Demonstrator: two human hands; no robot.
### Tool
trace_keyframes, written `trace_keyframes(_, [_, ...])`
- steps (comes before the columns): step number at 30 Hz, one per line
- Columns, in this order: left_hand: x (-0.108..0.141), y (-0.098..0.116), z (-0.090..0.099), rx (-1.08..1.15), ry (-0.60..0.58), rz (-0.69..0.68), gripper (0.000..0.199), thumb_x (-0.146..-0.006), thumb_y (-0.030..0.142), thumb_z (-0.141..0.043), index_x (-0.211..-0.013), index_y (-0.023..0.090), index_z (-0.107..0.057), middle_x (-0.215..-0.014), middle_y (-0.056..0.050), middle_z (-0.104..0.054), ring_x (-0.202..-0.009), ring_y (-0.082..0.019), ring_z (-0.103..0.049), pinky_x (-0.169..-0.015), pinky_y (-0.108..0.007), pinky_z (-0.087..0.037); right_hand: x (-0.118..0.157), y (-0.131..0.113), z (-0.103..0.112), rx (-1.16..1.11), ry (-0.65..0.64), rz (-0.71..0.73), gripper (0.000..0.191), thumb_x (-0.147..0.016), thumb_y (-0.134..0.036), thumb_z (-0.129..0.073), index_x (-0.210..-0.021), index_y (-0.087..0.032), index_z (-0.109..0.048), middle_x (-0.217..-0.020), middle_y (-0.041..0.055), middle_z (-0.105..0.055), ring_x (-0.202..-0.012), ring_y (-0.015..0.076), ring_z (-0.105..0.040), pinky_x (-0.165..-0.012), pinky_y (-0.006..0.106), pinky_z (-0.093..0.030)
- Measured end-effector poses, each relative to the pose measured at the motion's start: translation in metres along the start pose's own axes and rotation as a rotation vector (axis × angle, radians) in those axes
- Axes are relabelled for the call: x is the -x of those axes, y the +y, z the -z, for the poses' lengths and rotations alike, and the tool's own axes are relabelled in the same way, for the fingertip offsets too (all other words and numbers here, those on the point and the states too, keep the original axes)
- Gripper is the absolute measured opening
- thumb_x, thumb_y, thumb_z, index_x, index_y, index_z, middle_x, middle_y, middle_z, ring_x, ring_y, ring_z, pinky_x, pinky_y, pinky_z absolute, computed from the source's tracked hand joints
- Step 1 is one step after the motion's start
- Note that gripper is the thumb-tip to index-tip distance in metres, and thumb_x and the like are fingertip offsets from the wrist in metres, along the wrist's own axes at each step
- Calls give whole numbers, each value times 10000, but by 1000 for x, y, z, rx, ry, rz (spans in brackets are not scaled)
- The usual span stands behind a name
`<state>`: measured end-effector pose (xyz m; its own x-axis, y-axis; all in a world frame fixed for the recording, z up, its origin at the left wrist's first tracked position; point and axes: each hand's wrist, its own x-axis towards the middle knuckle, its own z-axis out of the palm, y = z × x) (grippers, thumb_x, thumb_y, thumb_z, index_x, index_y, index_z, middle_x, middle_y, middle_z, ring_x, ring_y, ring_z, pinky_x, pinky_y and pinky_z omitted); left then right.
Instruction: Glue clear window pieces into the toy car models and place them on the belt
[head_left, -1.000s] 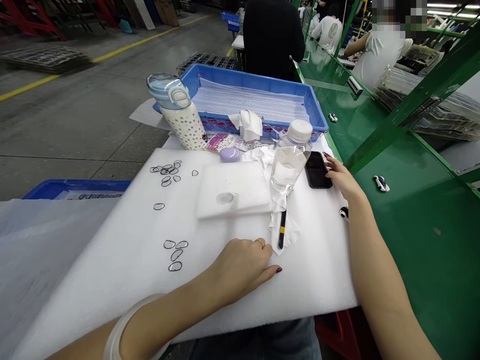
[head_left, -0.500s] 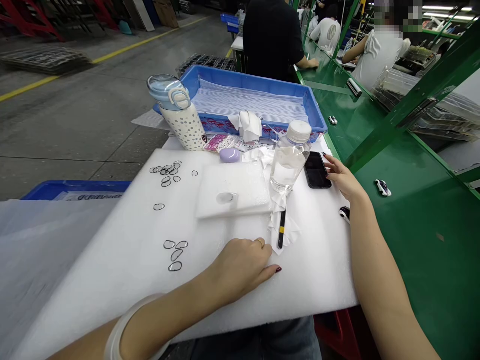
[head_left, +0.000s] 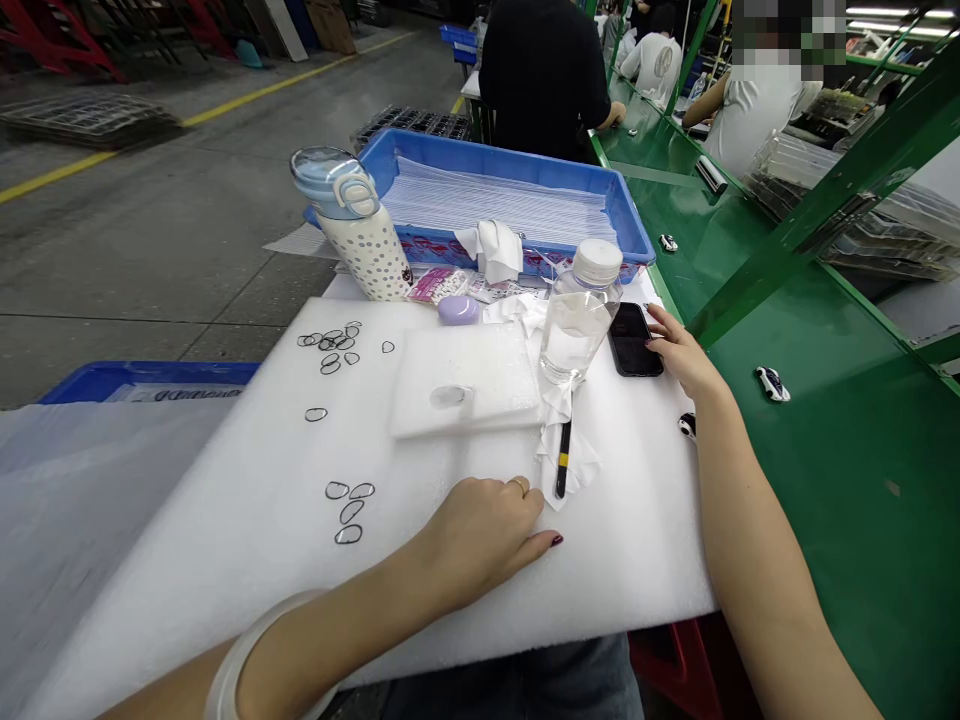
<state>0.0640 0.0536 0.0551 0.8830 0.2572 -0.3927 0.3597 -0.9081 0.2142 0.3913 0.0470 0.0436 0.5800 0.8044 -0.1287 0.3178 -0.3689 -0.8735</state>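
One black phone [head_left: 628, 338] lies just left of the right hand [head_left: 684, 358].

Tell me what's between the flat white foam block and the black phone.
In the head view, a clear, white-capped plastic bottle stands between the block and the phone, with crumpled white tissue beside it.

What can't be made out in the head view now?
All in the head view:
Left hand: palm side hidden by its own back.
Phone: right edge partly hidden by the right hand.
Small car: partly hidden behind the right forearm.
Pink packet: print too small to read.
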Motion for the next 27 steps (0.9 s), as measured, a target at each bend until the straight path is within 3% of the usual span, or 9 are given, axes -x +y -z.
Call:
trace_keyframes(6, [-1,0,-2,-22,25,-10,314,-1012,402,-498,-899,140,-631,-853,-66,-670,-698,-240,-669,-537,-329,-471,-5,5,3,-2,26,-4,815,-701,-105,-505,-1502,-232,-429,-1408,104,-532,-1283,242,-494,-992,356,-481])
trace_keyframes(13, [-2,-2,-7,-28,71,-19,300,-996,394,-525,-855,148,-626,-810,-59,-663,-652,-224,-651,-508,-304,-441,-7,13,13,-56,-65,21,912,-631,-88,-529,-1516,-262,-396,-1416,92,-531,-1224,232,-529,-974,363,-492])
trace_keyframes(21, [-1,0,-2,-12,9,0,304,-1011,395,-494,-911,144,-634,-875,-71,-672,-725,-257,-679,-576,-358,-519,-7,8,2,-60,23,18,884,-664,-119,-570,-1519,-241,-384,-1391,105,-543,-1142,217,-558,-904,336,-508])
trace_keyframes(27, [-2,0,-1,4,-27,11,327,-1019,403,-470,-930,136,-637,-888,-73,-665,-746,-278,-683,-600,-408,-544,-18,14,-4,-33,180,-3,752,-668,-161,-566,-1412,-215,-476,-1221,102,-634,-971,200,-597,-875,366,-489])
